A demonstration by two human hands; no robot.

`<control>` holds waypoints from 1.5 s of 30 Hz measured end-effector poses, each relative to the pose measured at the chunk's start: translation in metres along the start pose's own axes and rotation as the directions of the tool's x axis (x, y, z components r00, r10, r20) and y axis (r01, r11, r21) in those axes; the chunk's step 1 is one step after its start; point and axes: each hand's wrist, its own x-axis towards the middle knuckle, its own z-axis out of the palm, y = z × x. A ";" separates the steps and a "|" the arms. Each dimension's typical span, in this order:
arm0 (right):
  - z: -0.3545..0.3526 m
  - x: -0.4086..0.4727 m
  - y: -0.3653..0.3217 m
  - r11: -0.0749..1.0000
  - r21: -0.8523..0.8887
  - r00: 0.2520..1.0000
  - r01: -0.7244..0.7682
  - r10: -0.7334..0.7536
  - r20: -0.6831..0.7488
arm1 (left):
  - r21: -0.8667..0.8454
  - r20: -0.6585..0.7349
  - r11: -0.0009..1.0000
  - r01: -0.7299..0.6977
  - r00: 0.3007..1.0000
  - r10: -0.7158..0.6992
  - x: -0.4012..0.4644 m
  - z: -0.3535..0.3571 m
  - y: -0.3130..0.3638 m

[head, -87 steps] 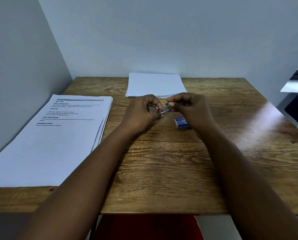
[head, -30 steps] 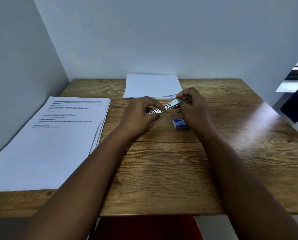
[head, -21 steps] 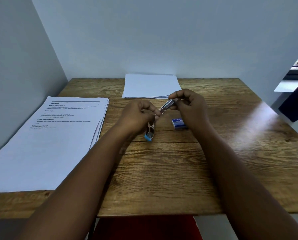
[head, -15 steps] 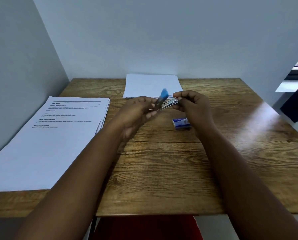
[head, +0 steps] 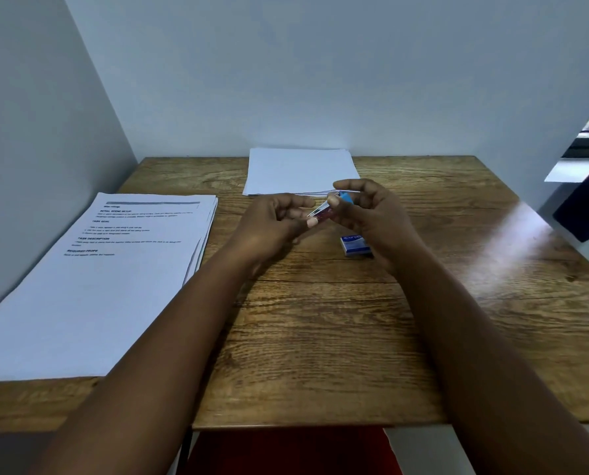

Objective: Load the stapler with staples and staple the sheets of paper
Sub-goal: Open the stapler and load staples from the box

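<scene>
Above the wooden table (head: 320, 337), both hands, left hand (head: 272, 224) and right hand (head: 372, 217), pinch a small blue-ended stapler (head: 327, 207). Beneath the right hand lies a staple box (head: 354, 245); blank sheets (head: 300, 169) behind, printed stack (head: 115, 269) left, grey walls (head: 320, 70) around.

The wooden table (head: 320, 337) carries a printed paper stack (head: 97, 286) at the left edge, a blank paper stack (head: 296, 169) at the far edge, and a small blue box (head: 354, 245) right of the middle.
</scene>
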 end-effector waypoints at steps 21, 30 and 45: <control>-0.011 0.002 0.000 0.990 -0.139 0.993 0.029 -0.012 0.117 | 0.141 0.192 0.988 -0.066 0.981 0.038 0.001 -0.007 -0.002; -0.011 -0.003 0.001 0.878 -0.423 0.904 0.226 -0.026 0.427 | 0.314 0.324 0.946 -0.083 0.946 -0.025 0.000 -0.029 0.006; -0.009 0.000 0.007 0.693 -0.643 0.903 0.326 -0.026 0.429 | 0.393 0.372 0.913 -0.113 0.927 -0.046 -0.004 -0.022 0.003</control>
